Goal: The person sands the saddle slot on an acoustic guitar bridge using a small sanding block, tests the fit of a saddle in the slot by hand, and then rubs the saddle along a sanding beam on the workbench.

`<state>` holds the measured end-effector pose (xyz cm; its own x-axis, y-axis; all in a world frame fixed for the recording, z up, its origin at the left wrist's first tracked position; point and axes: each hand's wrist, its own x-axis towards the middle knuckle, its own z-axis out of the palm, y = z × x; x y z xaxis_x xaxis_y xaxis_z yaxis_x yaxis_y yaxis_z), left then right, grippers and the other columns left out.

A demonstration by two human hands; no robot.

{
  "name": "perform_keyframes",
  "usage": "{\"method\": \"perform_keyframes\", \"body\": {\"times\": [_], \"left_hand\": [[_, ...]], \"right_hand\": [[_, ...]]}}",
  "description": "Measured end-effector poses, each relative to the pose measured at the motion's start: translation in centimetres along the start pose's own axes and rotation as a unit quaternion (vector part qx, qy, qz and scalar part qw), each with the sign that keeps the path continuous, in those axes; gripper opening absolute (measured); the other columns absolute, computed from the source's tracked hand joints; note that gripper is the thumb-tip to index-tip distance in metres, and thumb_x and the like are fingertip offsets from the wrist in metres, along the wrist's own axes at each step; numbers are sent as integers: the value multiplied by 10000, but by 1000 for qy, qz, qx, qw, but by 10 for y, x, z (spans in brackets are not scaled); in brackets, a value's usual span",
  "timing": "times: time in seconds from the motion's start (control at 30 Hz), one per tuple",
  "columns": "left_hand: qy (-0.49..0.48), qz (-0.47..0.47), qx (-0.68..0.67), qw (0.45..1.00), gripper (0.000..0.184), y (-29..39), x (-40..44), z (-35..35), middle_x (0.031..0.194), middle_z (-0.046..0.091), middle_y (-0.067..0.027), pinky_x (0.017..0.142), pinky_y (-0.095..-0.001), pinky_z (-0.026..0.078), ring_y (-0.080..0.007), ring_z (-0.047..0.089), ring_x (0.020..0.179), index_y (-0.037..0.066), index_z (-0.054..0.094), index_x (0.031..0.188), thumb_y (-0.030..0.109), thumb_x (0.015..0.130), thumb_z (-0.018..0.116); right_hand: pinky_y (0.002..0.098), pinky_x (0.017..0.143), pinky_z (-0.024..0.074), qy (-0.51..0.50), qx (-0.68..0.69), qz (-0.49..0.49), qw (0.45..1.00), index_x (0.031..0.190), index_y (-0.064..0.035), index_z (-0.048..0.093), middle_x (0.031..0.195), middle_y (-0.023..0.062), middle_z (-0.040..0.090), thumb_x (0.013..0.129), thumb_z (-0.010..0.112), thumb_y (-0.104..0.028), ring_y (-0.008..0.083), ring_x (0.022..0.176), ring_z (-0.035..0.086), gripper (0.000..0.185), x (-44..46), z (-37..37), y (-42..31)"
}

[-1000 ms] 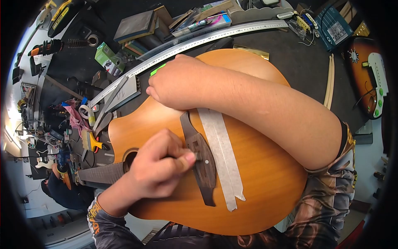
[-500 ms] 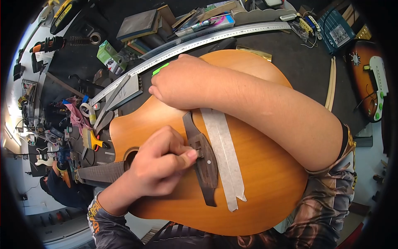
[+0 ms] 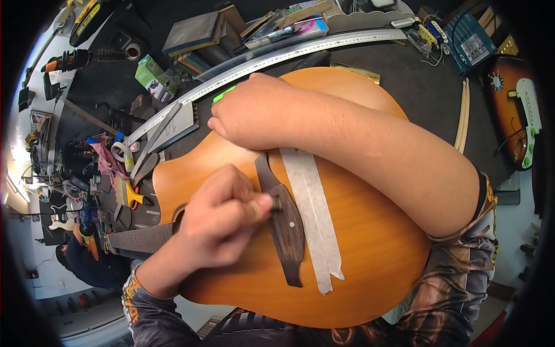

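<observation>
An amber acoustic guitar body (image 3: 376,248) lies face up, carrying a dark wooden bridge (image 3: 289,234) with a white dot. Pale tape strips (image 3: 315,222) run beside the bridge. My left hand (image 3: 222,217) is closed over the bridge's left side, thumb and finger pinching a small dark piece (image 3: 277,203) against its upper part. My right hand (image 3: 248,113) is closed at the upper edge of the body, its forearm lying across the top. A bright green object (image 3: 224,93) shows past its knuckles; the rest of it is hidden.
Behind the guitar curves a long metal ruler (image 3: 260,66). Stacked blocks (image 3: 193,34) and a green box (image 3: 155,75) stand beyond. At the left are a yellow brush (image 3: 124,194), a tape roll (image 3: 121,153) and another person (image 3: 87,257). A sunburst guitar body (image 3: 509,110) is at the right.
My left hand and the small dark piece have shifted slightly up along the bridge. My right hand has stayed nearly still. The whole view shifted a little between the earlier frames.
</observation>
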<state>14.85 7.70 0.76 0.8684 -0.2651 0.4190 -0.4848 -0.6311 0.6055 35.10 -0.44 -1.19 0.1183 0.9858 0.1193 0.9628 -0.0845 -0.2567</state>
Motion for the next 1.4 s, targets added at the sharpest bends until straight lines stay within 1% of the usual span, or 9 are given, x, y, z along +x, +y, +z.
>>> {"method": "perform_keyframes", "body": {"times": [0.3, 0.43, 0.87, 0.97, 1.1, 1.13, 1.27, 1.37, 1.4], "left_hand": [[-17, 12, -18, 1000, 182, 5, -4, 2, 851, 596, -85, 655, -394, 512, -270, 617, 741, -5, 742, 1032, -107, 922, 845], [4, -16, 3, 1000, 185, -2, 2, -2, 850, 595, -83, 663, -392, 521, -269, 612, 732, 1, 744, 1031, -107, 922, 846], [-4, -10, -9, 1000, 163, 0, -2, -2, 854, 613, -104, 654, -402, 510, -283, 613, 739, 8, 715, 982, -95, 937, 833], [11, 1, -1, 1000, 156, -4, -2, 0, 851, 617, -104, 654, -406, 512, -288, 618, 739, 3, 719, 974, -90, 937, 838], [5, 12, -19, 1000, 164, -4, -4, 2, 847, 603, -108, 651, -411, 503, -293, 613, 741, 5, 695, 944, -76, 949, 837], [-10, 6, 4, 1000, 218, -8, -4, -3, 892, 590, -94, 673, -399, 503, -268, 607, 765, 5, 666, 970, -141, 936, 824], [-32, -7, -48, 998, 209, 3, -9, -1, 904, 601, -100, 676, -401, 509, -267, 608, 765, 11, 666, 972, -131, 956, 818], [-22, 1, 2, 1000, 201, -10, -7, -5, 880, 598, -90, 683, -394, 515, -263, 606, 756, 12, 677, 978, -133, 958, 815], [-9, -27, -16, 999, 196, -8, -4, -4, 877, 591, -84, 687, -393, 518, -260, 602, 755, 13, 690, 993, -132, 957, 818]], "right_hand": [[552, 911, 612, -4, -6, -4, 1000, 1037, -45, 827, 984, 162, 840, 1199, 440, -349, 381, 941, 804, 518, -4, -3, 0], [549, 910, 611, -13, -6, -5, 1000, 1043, -46, 827, 997, 163, 840, 1199, 441, -354, 384, 946, 803, 517, -2, -3, -1], [560, 939, 604, -23, 11, 14, 1000, 1070, -51, 815, 987, 176, 836, 1195, 449, -361, 406, 954, 798, 496, -1, -6, -1], [530, 921, 637, -45, 22, 36, 998, 1153, -58, 862, 1129, 163, 853, 1196, 466, -335, 368, 1067, 816, 485, -1, -13, -5], [530, 923, 637, -41, 6, 27, 999, 1151, -60, 858, 1123, 171, 851, 1208, 443, -354, 371, 1056, 813, 512, -2, -12, -5], [530, 924, 637, -35, 3, 19, 999, 1150, -59, 858, 1114, 174, 851, 1210, 438, -357, 374, 1051, 813, 518, -2, -10, -3], [527, 921, 640, -30, -2, 23, 999, 1140, -42, 846, 1078, 170, 849, 1223, 419, -343, 368, 1031, 815, 529, 0, -8, -4], [525, 920, 641, -38, 2, 30, 999, 1126, -35, 843, 1077, 168, 849, 1227, 412, -343, 370, 1022, 816, 539, -1, -10, -3], [525, 922, 641, -44, 2, 29, 999, 1123, -34, 842, 1080, 168, 849, 1228, 409, -344, 371, 1020, 816, 543, 0, -10, -4]]}}
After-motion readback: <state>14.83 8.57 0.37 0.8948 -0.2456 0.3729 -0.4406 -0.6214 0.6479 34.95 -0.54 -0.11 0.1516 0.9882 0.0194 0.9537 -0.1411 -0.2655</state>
